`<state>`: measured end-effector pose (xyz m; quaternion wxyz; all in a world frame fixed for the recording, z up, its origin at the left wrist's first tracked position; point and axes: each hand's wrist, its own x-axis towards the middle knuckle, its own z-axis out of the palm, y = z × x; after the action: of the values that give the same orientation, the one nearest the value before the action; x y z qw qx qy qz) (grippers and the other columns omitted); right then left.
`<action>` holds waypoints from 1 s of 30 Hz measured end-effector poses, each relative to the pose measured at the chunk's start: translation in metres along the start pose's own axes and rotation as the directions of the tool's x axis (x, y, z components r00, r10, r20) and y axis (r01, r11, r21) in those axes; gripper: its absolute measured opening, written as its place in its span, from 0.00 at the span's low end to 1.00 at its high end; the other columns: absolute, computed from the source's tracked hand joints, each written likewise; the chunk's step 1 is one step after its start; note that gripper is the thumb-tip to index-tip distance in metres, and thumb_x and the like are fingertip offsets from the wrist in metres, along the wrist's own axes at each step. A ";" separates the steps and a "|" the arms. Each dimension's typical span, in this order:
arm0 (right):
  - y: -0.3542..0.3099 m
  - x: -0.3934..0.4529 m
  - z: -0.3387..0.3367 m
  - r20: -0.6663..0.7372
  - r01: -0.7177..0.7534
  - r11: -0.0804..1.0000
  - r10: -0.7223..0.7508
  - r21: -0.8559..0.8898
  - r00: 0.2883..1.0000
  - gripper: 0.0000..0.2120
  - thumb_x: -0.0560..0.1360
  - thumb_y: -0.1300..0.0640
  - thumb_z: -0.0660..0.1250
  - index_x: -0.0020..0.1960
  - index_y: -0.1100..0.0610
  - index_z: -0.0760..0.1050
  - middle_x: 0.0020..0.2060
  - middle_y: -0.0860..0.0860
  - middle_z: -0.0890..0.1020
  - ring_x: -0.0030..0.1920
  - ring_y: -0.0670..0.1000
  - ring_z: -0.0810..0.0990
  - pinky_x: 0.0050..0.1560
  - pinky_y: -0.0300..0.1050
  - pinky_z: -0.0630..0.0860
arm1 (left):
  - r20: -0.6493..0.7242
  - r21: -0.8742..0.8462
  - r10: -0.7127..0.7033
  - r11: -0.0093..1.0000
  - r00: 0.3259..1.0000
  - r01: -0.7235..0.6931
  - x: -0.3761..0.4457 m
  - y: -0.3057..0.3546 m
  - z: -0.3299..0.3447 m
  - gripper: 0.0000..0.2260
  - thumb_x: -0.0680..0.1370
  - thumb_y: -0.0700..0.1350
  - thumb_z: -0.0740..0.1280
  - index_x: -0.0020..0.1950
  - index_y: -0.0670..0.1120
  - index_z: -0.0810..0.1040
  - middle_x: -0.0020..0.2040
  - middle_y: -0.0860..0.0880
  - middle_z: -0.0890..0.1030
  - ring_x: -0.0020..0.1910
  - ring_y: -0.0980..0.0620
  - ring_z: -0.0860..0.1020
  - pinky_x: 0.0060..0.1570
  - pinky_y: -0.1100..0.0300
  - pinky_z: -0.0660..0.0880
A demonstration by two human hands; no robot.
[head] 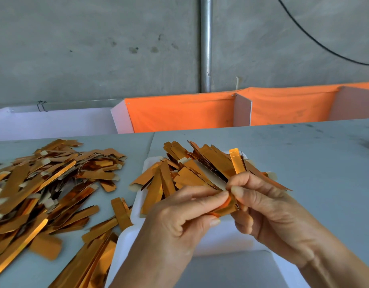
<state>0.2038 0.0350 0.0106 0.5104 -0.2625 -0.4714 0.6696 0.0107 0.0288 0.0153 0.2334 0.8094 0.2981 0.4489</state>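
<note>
Both hands are working one gold foil strip (237,163), held up just over the near end of the white tray (138,206). The left hand (185,217) has its grip pinched on the lower part, thumb and forefinger pressed together right at a crease. The right hand (269,206) pinches it from the other side, fingertips almost touching the left ones. The strip is thin, mirror-shiny orange-gold card. Its top end sticks straight up past the right fingers, with a rounded tab and a line of tiny perforations. The bottom end looks rolled or folded under.

The tray is smooth white plastic with rounded corners, and it holds a heap of flat strips (200,167), some showing a dull white-grey back. A much bigger loose pile (44,183) sprawls over the left of the matte grey surface (304,150). At the back there are orange fabric bins (179,113) with white dividers, a bare metal pipe (206,44) and a rough concrete wall.
</note>
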 end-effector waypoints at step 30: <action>0.000 0.002 0.008 0.142 -0.219 0.974 0.209 0.053 0.968 0.31 0.61 0.56 0.82 0.59 0.65 0.75 0.46 0.60 0.82 0.47 0.57 0.83 0.49 0.49 0.79 | 0.128 -0.272 -0.074 0.956 0.989 0.107 0.001 0.018 0.005 0.29 0.69 0.35 0.58 0.64 0.61 0.74 0.72 0.64 0.65 0.71 0.66 0.61 0.62 0.71 0.67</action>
<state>0.1962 0.0342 0.0137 0.4107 -0.2483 -0.4506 0.7527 0.0200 0.0159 0.0253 0.3822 0.7789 0.2547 0.4271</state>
